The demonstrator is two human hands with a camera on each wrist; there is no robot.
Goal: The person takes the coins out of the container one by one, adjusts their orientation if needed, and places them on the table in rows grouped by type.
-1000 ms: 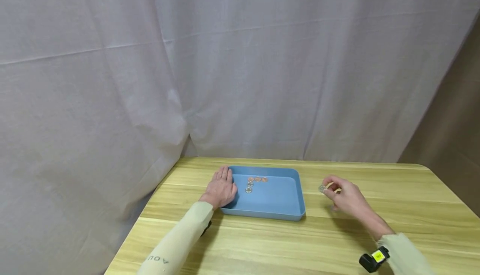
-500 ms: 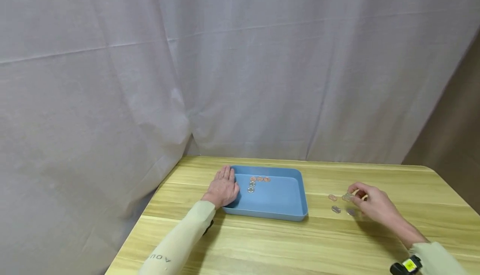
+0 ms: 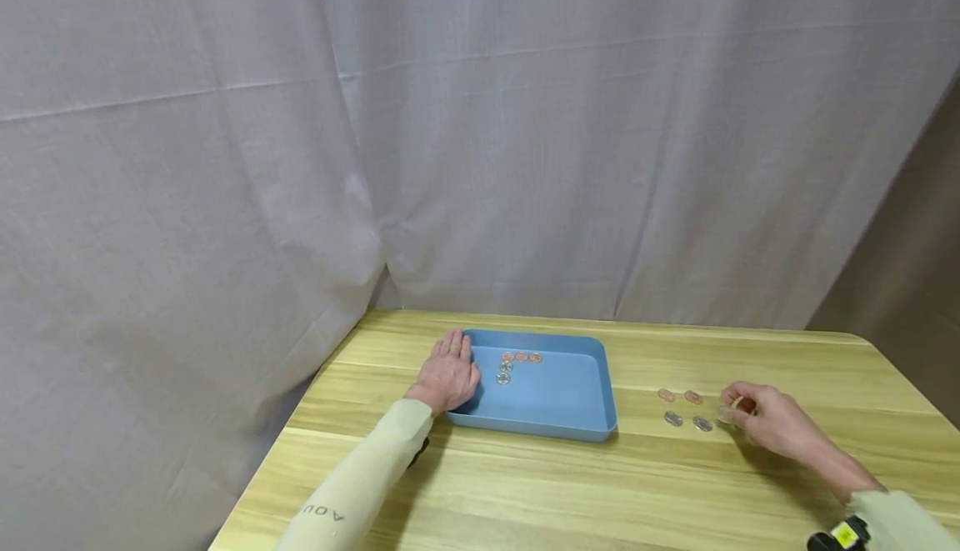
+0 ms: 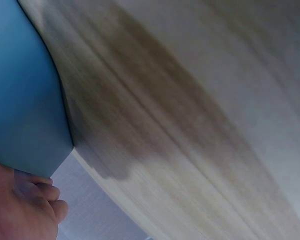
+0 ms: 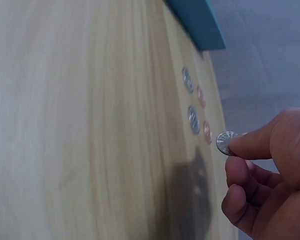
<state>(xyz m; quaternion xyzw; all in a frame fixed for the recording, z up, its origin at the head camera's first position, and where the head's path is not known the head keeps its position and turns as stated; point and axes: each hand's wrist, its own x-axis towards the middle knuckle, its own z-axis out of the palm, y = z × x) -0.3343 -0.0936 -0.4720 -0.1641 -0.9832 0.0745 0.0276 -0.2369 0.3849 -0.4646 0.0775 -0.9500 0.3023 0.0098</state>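
My left hand (image 3: 447, 372) rests on the left rim of a blue tray (image 3: 555, 393), with its fingers straight. Inside the tray, copper coins (image 3: 522, 357) form a short row, and two silver coins (image 3: 503, 378) run down from the row's left end. My right hand (image 3: 768, 418) pinches a silver coin (image 5: 226, 142) between thumb and fingers, above the table to the right of the tray. Just left of that hand lie two copper coins (image 3: 693, 398) and, nearer to me, two silver-grey coins (image 3: 702, 423).
The wooden table (image 3: 525, 484) carries the tray and the loose coins. A grey curtain (image 3: 510, 159) hangs right behind the table's back edge and along the left side.
My right hand has moved right and slightly toward me, away from the tray, carrying the silver coin past the coins on the table. My left hand has stayed on the tray.
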